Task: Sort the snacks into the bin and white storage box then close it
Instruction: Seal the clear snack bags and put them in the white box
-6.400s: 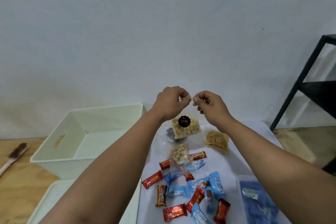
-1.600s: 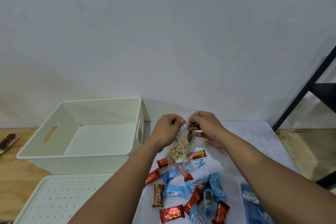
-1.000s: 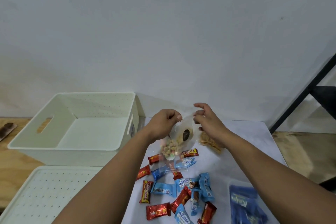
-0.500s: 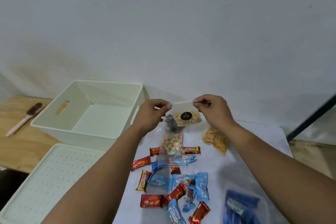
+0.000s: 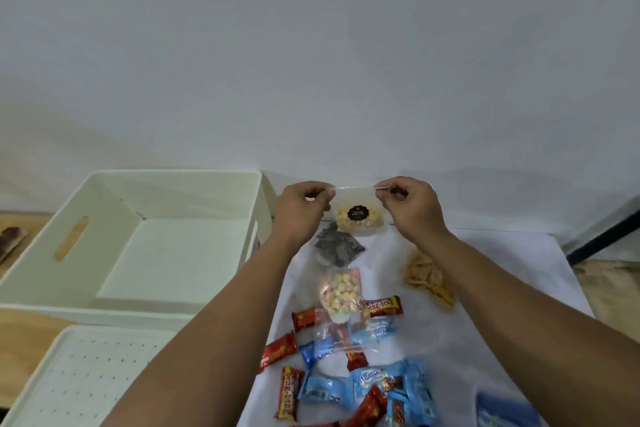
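Both hands, left hand and right hand, pinched the top corners of a clear plastic bag of pale nuts with a black label, stretched between them above the white cloth-covered table. Just left stood the empty white plastic storage box, its perforated white lid lying in front.

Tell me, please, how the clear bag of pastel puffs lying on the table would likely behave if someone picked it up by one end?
The clear bag of pastel puffs would probably flop, since its thin film lies wrinkled over the red and blue bars. It seems light, holding airy puffs. They fill only its far end, so they would likely slide about.
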